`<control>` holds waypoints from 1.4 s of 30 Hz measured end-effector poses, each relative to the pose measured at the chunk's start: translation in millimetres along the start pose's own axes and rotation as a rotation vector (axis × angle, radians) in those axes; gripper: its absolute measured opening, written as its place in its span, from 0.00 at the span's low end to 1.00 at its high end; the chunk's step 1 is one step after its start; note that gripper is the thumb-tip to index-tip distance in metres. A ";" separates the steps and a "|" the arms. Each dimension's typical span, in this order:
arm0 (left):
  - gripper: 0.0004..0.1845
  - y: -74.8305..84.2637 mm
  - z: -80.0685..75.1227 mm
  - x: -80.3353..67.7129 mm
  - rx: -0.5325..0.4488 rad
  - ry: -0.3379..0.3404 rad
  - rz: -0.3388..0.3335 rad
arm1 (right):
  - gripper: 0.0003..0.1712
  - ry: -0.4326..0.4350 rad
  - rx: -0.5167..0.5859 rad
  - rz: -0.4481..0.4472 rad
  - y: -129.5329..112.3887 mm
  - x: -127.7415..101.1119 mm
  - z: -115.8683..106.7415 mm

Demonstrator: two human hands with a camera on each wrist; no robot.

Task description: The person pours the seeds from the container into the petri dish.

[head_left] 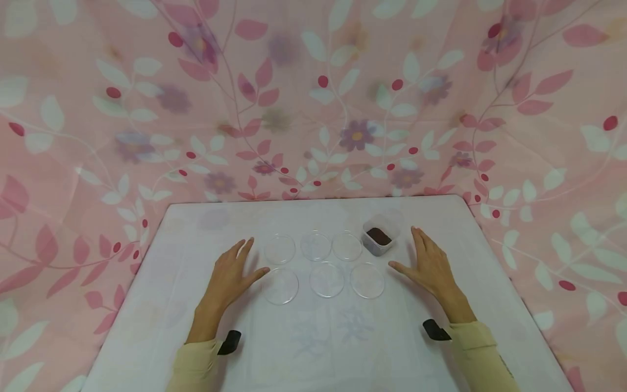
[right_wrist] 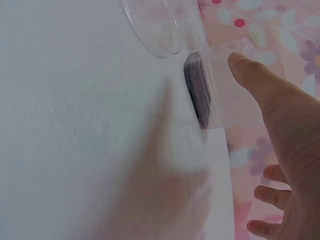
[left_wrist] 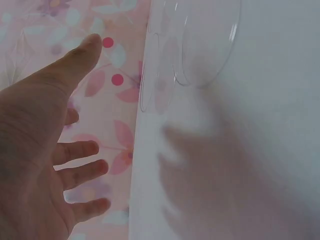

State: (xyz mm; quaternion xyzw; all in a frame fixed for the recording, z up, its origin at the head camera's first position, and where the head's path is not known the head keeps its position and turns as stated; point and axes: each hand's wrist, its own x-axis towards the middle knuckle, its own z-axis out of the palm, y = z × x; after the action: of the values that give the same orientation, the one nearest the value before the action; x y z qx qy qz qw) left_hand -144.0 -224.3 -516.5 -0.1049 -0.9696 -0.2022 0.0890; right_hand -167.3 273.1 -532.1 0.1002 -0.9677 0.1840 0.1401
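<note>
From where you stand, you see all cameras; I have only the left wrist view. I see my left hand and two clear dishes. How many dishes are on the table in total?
Observer: Six clear round dishes lie in two rows of three on the white table. The nearest to your left hand is the front left dish.
Operator: Is there anything else than dishes?
Observer: Yes, a small clear container with dark brown powder inside stands to the right of the back row.
Operator: And where is the right hand?
Observer: The right hand lies flat and open on the table, just right of that container, holding nothing.
</note>
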 end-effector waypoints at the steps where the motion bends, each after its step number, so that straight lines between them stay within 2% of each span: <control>1: 0.50 2.1 0.0 1.6 -0.013 -0.007 0.007 | 0.64 0.014 0.009 -0.003 -0.4 0.6 0.0; 5: 0.47 10.2 0.3 8.6 -0.039 -0.035 0.030 | 0.63 0.032 0.055 0.013 -3.8 4.4 -0.9; 13: 0.36 35.1 4.2 28.8 -0.063 -0.055 0.113 | 0.62 -0.032 0.181 0.079 -11.6 12.8 4.8; 16: 0.36 46.8 14.2 39.5 -0.059 -0.078 0.152 | 0.62 -0.039 0.228 0.089 -14.3 16.3 7.9; 25: 0.42 89.5 50.4 78.4 -0.008 -0.208 0.244 | 0.62 -0.066 0.314 0.114 -18.5 25.4 17.4; 29: 0.43 103.6 66.6 94.4 0.003 -0.225 0.288 | 0.64 -0.085 0.361 0.149 -20.8 28.8 20.9; 36: 0.45 116.2 93.6 111.2 -0.035 -0.264 0.302 | 0.65 -0.081 0.435 0.196 -21.3 35.0 30.6; 42: 0.47 124.7 103.5 119.7 0.002 -0.250 0.361 | 0.64 -0.083 0.450 0.214 -20.1 36.1 33.3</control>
State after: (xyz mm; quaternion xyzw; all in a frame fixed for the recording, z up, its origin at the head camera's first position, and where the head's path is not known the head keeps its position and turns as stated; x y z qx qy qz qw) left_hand -242.8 -50.0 -537.6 -0.3010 -0.9388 -0.1675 0.0028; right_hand -204.1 236.9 -544.1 0.0331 -0.9124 0.4045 0.0541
